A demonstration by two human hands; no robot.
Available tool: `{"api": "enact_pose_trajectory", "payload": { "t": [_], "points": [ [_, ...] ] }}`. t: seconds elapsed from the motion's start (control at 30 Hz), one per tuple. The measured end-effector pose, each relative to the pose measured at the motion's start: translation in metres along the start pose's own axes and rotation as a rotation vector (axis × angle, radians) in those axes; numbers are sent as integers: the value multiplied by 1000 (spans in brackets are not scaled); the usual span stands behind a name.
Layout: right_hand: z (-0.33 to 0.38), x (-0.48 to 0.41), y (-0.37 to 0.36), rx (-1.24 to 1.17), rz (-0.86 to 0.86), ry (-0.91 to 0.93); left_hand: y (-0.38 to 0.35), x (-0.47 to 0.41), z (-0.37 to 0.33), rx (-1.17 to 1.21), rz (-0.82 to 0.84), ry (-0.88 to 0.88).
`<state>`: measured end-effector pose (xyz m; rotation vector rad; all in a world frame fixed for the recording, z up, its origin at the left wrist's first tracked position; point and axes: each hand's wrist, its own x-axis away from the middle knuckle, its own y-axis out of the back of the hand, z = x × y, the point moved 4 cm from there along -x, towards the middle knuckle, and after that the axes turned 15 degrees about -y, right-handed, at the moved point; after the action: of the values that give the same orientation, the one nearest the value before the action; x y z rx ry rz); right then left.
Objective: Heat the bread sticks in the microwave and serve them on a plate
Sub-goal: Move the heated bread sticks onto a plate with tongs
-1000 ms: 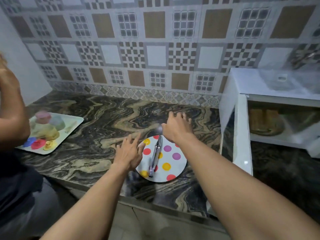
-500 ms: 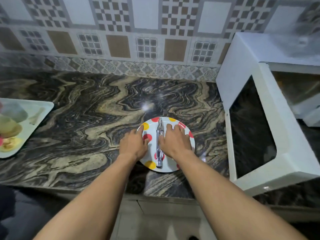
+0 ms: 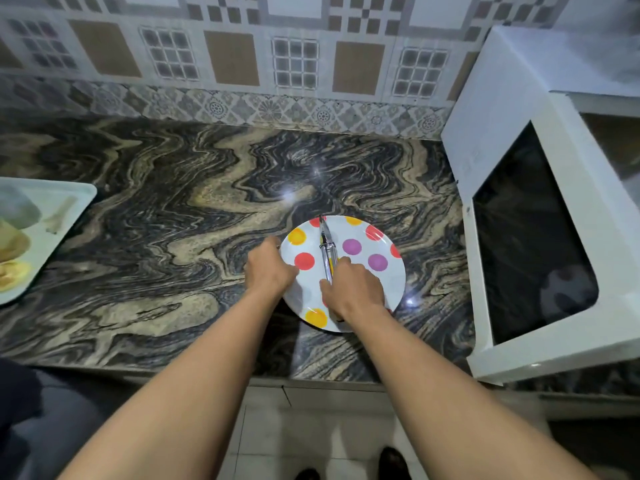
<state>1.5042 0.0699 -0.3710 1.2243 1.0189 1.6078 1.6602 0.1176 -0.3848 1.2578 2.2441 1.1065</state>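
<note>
Bread sticks are not clearly visible, presumably inside the open microwave (image 3: 540,209) at right, while the left hand (image 3: 268,270) grips the spotted plate (image 3: 377,282) rim on the tabletop (image 3: 173,216), steadying it, and the right hand (image 3: 353,292) closes on the tongs (image 3: 327,252), likely for hot food.

pale tray (image 3: 79,199) with food, left on marbled counter (image 3: 173,209).

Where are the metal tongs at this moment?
In the head view the tongs lie across the middle of the dotted plate on the counter, left of the microwave, with the right hand closing on their near end.
</note>
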Motion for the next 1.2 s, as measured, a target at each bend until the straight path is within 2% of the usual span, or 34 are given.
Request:
{"api": "enact_pose_trajectory", "payload": {
  "t": [0.17,0.43,0.53,0.7,0.87,0.97,1.2],
  "points": [
    [-1,-3,3,-79,-6,-11,1,-6,4,200,-14,152],
    [-4,-5,15,-153,-20,-25,-11,-7,-13,507,-48,74],
    [-8,-6,18,-166,-29,-26,-21,-5,-11,669,-99,136],
    [-18,-5,24,-205,-41,-45,-40,-5,-5,942,-80,193],
    [-27,-1,32,-224,-58,-62,-57,-14,15,990,-67,232],
    [-30,2,36,-221,-68,-65,-49,-10,8,921,-60,217],
    [-28,13,53,-194,-91,-50,-32,-3,-3,937,-131,168]
  ]
}}
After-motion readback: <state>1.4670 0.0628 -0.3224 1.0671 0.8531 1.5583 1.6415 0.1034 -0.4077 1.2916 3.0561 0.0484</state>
